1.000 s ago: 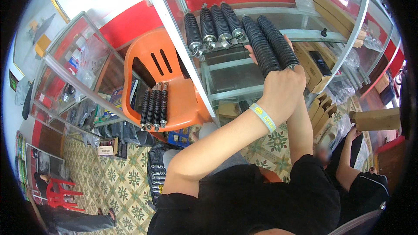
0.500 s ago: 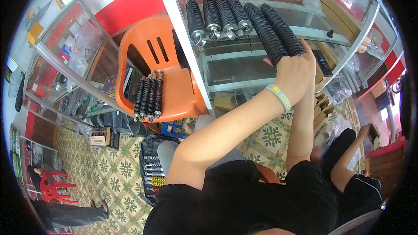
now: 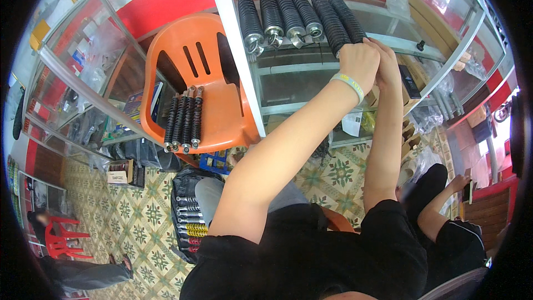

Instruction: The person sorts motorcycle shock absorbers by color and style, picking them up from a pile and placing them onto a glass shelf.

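Observation:
Both my hands are closed at the near ends of a pair of black coil-spring shock absorbers on the glass display shelf (image 3: 383, 16). My left hand (image 3: 358, 62), with a pale printed wristband, covers the end of the left shock absorber (image 3: 328, 19). Pressed against it, my right hand (image 3: 387, 65) is at the end of the right shock absorber (image 3: 348, 18). The fingers hide both lower ends. To their left, several black shock absorbers (image 3: 288, 16) with silver end fittings lie side by side.
An orange plastic chair (image 3: 225, 111) holds several thinner shock absorbers (image 3: 185, 119). Colourful-spring shock absorbers (image 3: 191, 225) lie in a black bag on the tiled floor. A glass cabinet (image 3: 94, 78) stands left. Another person's arm (image 3: 438, 211) is at the right; a red chair (image 3: 61, 239) stands far left.
My hands have moved away from me and slightly left, pushing the pair farther onto the shelf, nearer the row. The whole view has shifted slightly.

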Demonstrator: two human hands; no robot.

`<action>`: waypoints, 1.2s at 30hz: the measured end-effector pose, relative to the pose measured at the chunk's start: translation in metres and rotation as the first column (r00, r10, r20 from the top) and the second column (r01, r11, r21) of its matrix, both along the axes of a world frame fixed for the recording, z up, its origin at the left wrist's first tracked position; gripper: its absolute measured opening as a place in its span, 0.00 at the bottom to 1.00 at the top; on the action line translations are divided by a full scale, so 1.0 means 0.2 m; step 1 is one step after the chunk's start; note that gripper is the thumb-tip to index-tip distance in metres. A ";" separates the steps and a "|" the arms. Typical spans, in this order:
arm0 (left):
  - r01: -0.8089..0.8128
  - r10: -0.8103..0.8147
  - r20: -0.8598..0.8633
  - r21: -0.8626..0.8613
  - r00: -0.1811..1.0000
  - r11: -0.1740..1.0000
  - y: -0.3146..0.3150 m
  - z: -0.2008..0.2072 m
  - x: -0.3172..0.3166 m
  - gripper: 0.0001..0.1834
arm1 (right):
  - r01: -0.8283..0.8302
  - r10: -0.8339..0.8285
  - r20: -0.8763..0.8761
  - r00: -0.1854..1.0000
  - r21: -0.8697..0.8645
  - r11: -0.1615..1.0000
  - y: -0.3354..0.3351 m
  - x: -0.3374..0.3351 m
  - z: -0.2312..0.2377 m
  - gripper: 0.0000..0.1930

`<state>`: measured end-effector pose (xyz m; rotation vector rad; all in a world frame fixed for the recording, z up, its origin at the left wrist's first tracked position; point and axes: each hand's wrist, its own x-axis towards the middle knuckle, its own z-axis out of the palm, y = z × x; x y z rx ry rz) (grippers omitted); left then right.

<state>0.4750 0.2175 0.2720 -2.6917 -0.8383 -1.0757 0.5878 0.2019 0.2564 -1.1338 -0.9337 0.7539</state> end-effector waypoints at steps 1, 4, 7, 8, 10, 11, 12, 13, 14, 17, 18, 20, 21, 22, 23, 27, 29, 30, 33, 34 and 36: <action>0.006 -0.006 0.001 -0.005 1.000 1.000 0.01 0.00 0.01 0.04 | -0.016 0.019 0.081 0.996 -0.031 0.999 0.02 0.05 0.00 0.18; -0.016 0.016 -0.002 -0.004 1.000 1.000 0.03 0.00 0.06 0.04 | -0.063 0.084 0.224 0.971 -0.101 0.993 0.09 0.15 0.02 0.20; -0.049 0.049 -0.014 -0.007 0.999 0.999 0.08 0.00 0.09 0.04 | -0.118 0.136 0.190 0.972 -0.103 0.988 0.14 0.18 0.02 0.20; -0.059 0.059 -0.018 -0.011 0.998 0.998 0.09 0.00 0.10 0.04 | -0.138 0.156 0.185 0.970 -0.109 0.984 0.16 0.19 0.02 0.20; -0.098 0.098 -0.005 0.013 0.995 0.995 0.13 0.00 0.13 0.04 | -0.159 0.182 0.201 0.963 -0.124 0.979 0.20 0.23 0.03 0.20; -0.116 0.116 0.002 0.025 0.993 0.993 0.15 0.00 0.15 0.04 | -0.163 0.191 0.219 0.957 -0.138 0.977 0.22 0.25 0.03 0.20; -0.130 0.130 0.003 0.029 0.991 0.991 0.16 0.00 0.15 0.05 | -0.171 0.203 0.233 0.951 -0.150 0.974 0.25 0.25 0.03 0.20; -0.143 0.143 0.003 0.033 0.990 0.989 0.18 0.00 0.15 0.05 | -0.158 0.193 0.271 0.943 -0.147 0.976 0.27 0.26 0.03 0.20; -0.156 0.156 0.005 0.038 0.988 0.987 0.20 0.00 0.16 0.05 | -0.144 0.183 0.309 0.934 -0.144 0.979 0.29 0.26 0.03 0.20; -0.141 0.142 -0.027 0.039 0.990 0.989 0.26 0.00 0.16 0.05 | -0.128 0.184 0.344 0.921 -0.179 0.976 0.32 0.23 0.07 0.20; -0.132 0.133 -0.032 0.035 0.991 0.991 0.27 0.00 0.16 0.05 | -0.123 0.187 0.344 0.920 -0.200 0.972 0.33 0.23 0.07 0.19; -0.115 0.116 -0.042 0.027 0.992 0.993 0.28 0.01 0.16 0.05 | -0.083 0.142 0.348 0.927 -0.178 0.980 0.34 0.24 0.08 0.19; -0.115 0.117 -0.033 0.034 0.993 0.993 0.29 0.00 0.17 0.05 | -0.069 0.126 0.347 0.929 -0.170 0.983 0.35 0.23 0.07 0.19; -0.116 0.117 -0.025 0.042 0.993 0.992 0.31 0.00 0.17 0.05 | -0.073 0.127 0.330 0.935 -0.171 0.983 0.37 0.23 0.07 0.18; -0.117 0.118 -0.017 0.049 0.993 0.992 0.32 -0.01 0.17 0.05 | -0.076 0.127 0.313 0.941 -0.171 0.982 0.38 0.22 0.06 0.16; -0.128 0.129 -0.053 0.026 0.990 0.991 0.32 0.00 0.19 0.05 | -0.122 0.197 0.365 0.910 -0.219 0.968 0.37 0.26 0.08 0.20; -0.088 0.088 -0.028 0.015 0.996 0.996 0.34 0.00 0.19 0.05 | -0.100 0.194 0.412 0.890 -0.239 0.966 0.37 0.26 0.09 0.21; -0.082 0.081 -0.071 -0.013 0.994 0.997 0.35 0.00 0.19 0.06 | -0.090 0.193 0.434 0.880 -0.246 0.965 0.37 0.26 0.10 0.21; -0.048 0.049 -0.053 0.031 0.997 0.998 0.35 -0.01 0.18 0.05 | -0.102 0.207 0.414 0.886 -0.263 0.959 0.37 0.27 0.11 0.22; -0.031 0.032 -0.066 0.018 0.997 0.999 0.36 -0.02 0.18 0.06 | -0.073 0.166 0.420 0.892 -0.229 0.971 0.38 0.26 0.09 0.19; -0.032 0.032 -0.058 0.009 0.998 0.999 0.37 -0.03 0.17 0.07 | -0.024 0.090 0.428 0.899 -0.158 0.987 0.39 0.23 0.07 0.14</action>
